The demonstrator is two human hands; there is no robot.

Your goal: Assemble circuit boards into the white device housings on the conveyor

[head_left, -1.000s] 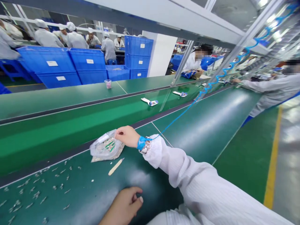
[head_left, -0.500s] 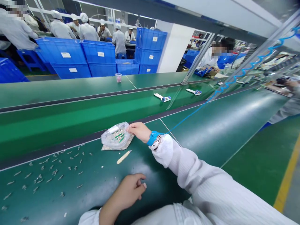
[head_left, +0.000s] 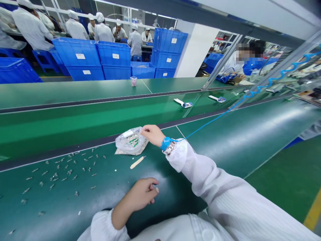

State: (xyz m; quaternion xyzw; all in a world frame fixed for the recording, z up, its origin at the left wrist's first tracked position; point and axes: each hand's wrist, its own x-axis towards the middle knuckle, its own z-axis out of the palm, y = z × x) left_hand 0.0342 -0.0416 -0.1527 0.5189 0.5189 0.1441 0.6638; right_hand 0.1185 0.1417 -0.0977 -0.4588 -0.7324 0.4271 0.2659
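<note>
A clear plastic bag [head_left: 122, 144] lies on the green table near the belt's edge, its mouth open and many small pale parts and green strips inside. My right hand [head_left: 152, 134] pinches the bag's right rim between thumb and fingertips; a blue wrist strap [head_left: 165, 144] is round that wrist. Closer to me, my left hand [head_left: 142, 193] hovers over or rests on the table, fingers half curled, with thumb and index finger apart and nothing visible between them. Between hand and bag lies a knife with a pale handle [head_left: 136, 163]. Several small metal parts [head_left: 69, 172] are scattered to the left.
Beyond the table runs a green conveyor belt [head_left: 95, 119] carrying two white-handled items [head_left: 183, 103]. A blue coiled cord [head_left: 213, 119] stretches to the upper right. A small cup [head_left: 133, 81] stands on the far table, before stacked blue crates [head_left: 75, 53]. Co-workers sit behind.
My view has turned slightly, so the whole scene sits a little further right and higher. Both hands keep nearly the same pose, the right still at the bag's rim.
</note>
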